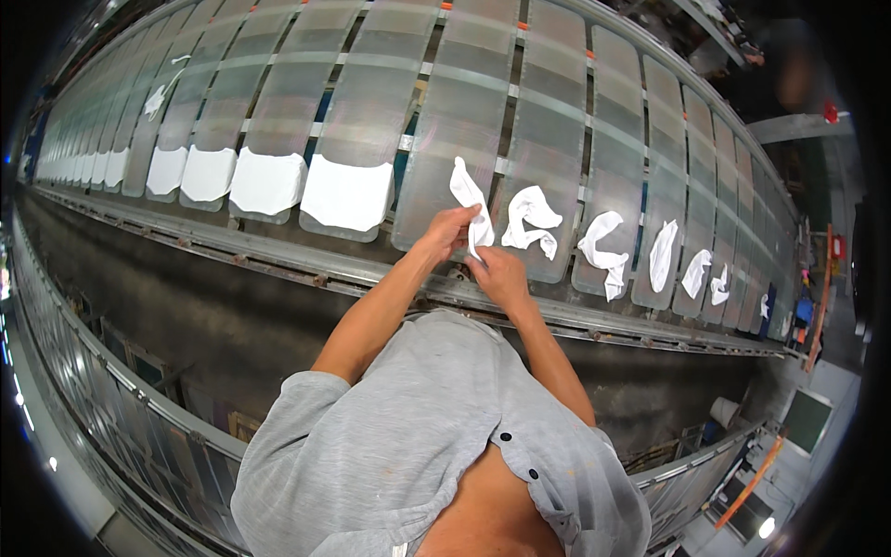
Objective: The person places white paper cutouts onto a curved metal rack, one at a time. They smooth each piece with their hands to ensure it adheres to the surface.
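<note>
Fingers (461,223) of the left hand (449,230) and the right hand (497,274) are pinched on a limp white cotton sock (471,206), held over the lower end of a long flat metal form (455,139). It could bunch or slip off if the grip loosens. Crumpled white socks (531,221) lie on forms rightward; fitted white socks (345,197) leftward; the steel rail (278,260) runs beneath.

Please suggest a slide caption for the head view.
Both hands hold a white sock over a flat form.
</note>
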Demonstrator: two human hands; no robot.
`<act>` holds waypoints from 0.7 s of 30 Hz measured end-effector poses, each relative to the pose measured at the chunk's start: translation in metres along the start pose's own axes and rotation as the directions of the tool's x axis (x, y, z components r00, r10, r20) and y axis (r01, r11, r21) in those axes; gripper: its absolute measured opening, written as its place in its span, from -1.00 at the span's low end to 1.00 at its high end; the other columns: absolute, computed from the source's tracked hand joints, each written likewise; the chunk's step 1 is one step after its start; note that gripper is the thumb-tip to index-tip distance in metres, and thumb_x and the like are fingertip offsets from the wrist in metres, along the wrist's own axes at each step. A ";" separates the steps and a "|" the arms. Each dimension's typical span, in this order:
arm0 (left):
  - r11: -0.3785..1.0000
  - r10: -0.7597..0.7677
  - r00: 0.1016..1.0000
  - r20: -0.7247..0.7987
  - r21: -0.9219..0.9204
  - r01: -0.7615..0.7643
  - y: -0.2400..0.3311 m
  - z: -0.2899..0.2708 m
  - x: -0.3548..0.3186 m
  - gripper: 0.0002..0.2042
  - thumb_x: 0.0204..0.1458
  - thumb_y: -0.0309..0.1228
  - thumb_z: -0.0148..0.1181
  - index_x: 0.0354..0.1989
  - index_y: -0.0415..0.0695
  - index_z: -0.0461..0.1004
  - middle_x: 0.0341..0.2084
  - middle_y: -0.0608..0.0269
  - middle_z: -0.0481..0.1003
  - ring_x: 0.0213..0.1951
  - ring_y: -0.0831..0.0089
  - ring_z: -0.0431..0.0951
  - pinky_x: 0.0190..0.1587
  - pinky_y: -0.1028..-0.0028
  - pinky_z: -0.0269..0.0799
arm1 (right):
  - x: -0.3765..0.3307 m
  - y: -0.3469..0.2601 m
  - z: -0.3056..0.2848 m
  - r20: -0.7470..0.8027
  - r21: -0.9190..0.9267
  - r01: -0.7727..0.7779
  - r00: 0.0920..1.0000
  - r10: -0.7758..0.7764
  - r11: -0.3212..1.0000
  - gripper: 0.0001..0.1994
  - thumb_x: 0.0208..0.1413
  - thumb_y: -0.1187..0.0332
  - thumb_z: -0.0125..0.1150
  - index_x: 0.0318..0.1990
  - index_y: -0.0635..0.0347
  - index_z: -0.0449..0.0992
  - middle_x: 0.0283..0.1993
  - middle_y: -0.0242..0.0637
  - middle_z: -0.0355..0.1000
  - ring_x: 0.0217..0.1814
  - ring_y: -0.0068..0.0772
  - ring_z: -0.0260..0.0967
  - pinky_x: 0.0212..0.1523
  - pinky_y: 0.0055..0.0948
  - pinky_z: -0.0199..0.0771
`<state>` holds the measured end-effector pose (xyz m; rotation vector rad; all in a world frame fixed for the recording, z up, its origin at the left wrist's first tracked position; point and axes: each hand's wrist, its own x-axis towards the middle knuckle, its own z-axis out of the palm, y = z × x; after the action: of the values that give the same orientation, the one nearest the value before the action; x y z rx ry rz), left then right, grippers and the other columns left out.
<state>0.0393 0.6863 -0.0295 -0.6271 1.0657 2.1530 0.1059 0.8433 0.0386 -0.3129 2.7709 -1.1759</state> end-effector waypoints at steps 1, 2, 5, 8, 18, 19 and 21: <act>0.996 0.077 0.997 0.013 0.037 -0.078 -0.002 0.000 0.009 -0.73 0.21 -0.32 0.27 -0.03 -0.24 0.49 -0.14 0.22 0.57 -0.11 0.34 0.60 0.05 0.29 0.52 | -0.007 0.002 0.003 -0.056 -0.055 0.083 0.995 -0.086 0.995 -0.80 0.25 0.24 0.19 -0.21 0.19 0.56 -0.39 0.04 0.51 -0.35 0.16 0.49 -0.33 -0.03 0.42; 0.988 0.095 0.994 0.044 -0.128 -0.089 0.000 -0.004 0.019 -0.75 0.21 -0.37 0.25 -0.04 -0.24 0.48 -0.14 0.20 0.57 -0.08 0.32 0.60 0.07 0.27 0.53 | -0.012 0.000 0.005 -0.099 -0.109 0.163 0.980 -0.174 0.981 -0.83 0.23 0.28 0.21 -0.15 0.16 0.57 -0.35 0.02 0.55 -0.31 0.21 0.51 -0.31 0.00 0.45; 0.873 0.147 0.988 0.055 -0.477 -0.103 0.027 -0.009 0.041 -0.85 0.22 -0.47 0.19 -0.09 -0.25 0.47 -0.14 0.11 0.58 -0.05 0.26 0.62 0.12 0.23 0.57 | -0.015 0.002 -0.008 -0.052 -0.250 -0.289 0.957 0.285 0.924 -0.79 0.23 0.35 0.15 -0.04 0.18 0.52 -0.18 -0.04 0.57 -0.15 0.15 0.51 -0.14 -0.01 0.48; 0.792 0.260 0.965 0.029 -0.579 -0.196 0.080 0.003 0.030 -0.87 0.21 -0.53 0.18 -0.11 -0.26 0.46 -0.15 0.05 0.58 -0.01 0.20 0.60 0.13 0.21 0.57 | 0.002 0.019 -0.035 -0.272 -0.205 -0.300 0.932 0.240 0.932 -0.81 0.20 0.43 0.14 -0.06 0.21 0.54 -0.15 -0.02 0.56 -0.10 0.11 0.51 -0.12 -0.02 0.46; 0.799 0.306 0.887 -0.344 -0.414 -0.436 0.118 -0.060 0.016 -0.89 0.15 -0.56 0.26 -0.25 -0.22 0.44 -0.31 0.15 0.56 -0.16 0.26 0.60 0.12 0.20 0.56 | 0.082 0.048 -0.036 -0.496 -0.394 0.115 0.809 -0.316 0.912 -0.88 0.11 0.48 0.21 -0.21 0.19 0.60 -0.23 -0.13 0.47 -0.13 0.01 0.37 -0.08 -0.07 0.32; 0.850 0.256 0.860 -0.441 -0.322 -0.418 0.100 -0.082 0.016 -0.89 0.14 -0.57 0.27 -0.29 -0.22 0.43 -0.33 0.14 0.55 -0.22 0.28 0.61 0.04 0.23 0.61 | 0.076 0.056 -0.021 -0.434 -0.395 0.077 0.863 -0.260 0.915 -0.88 0.11 0.46 0.23 -0.21 0.17 0.61 -0.25 -0.15 0.46 -0.14 0.00 0.37 -0.09 -0.08 0.31; 0.925 0.176 0.797 -0.577 -0.179 -0.334 0.067 -0.103 0.007 -0.87 0.11 -0.57 0.30 -0.36 -0.21 0.42 -0.39 0.14 0.53 -0.34 0.33 0.61 -0.16 0.31 0.66 | 0.051 0.079 0.004 -0.298 -0.421 -0.008 0.946 -0.130 0.907 -0.86 0.11 0.38 0.26 -0.19 0.09 0.65 -0.33 -0.20 0.44 -0.19 -0.02 0.36 -0.16 -0.09 0.30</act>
<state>0.0000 0.5733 -0.0571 -1.3756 1.2064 2.4497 0.0462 0.8820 -0.0226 -0.2662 3.3171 -0.6749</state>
